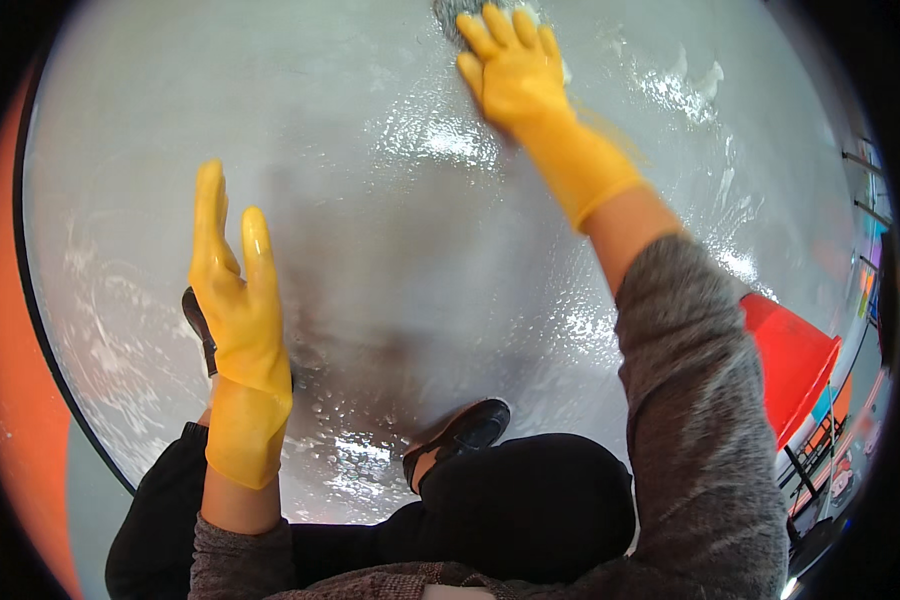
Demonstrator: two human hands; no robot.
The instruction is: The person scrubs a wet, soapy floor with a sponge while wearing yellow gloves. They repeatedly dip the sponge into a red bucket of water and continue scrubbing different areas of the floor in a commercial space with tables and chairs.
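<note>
Both of my hands wear yellow rubber gloves. My right hand (521, 71) reaches far forward and lies flat, fingers spread, on a grey fuzzy pad or cloth (450, 16) with white foam beside it, pressed on the wet grey floor (330, 247). Part of the pad is hidden under the fingers and cut off by the picture's top edge. My left hand (232, 262) is held up over the floor at the left, its thumb apart from the fingers, with nothing in it.
A red bucket (787, 360) stands at the right beside my sleeve. Soap suds streak the floor at left and upper right. My black shoes (469, 431) rest on the wet surface. A black edge line borders an orange area (7, 322) at the left.
</note>
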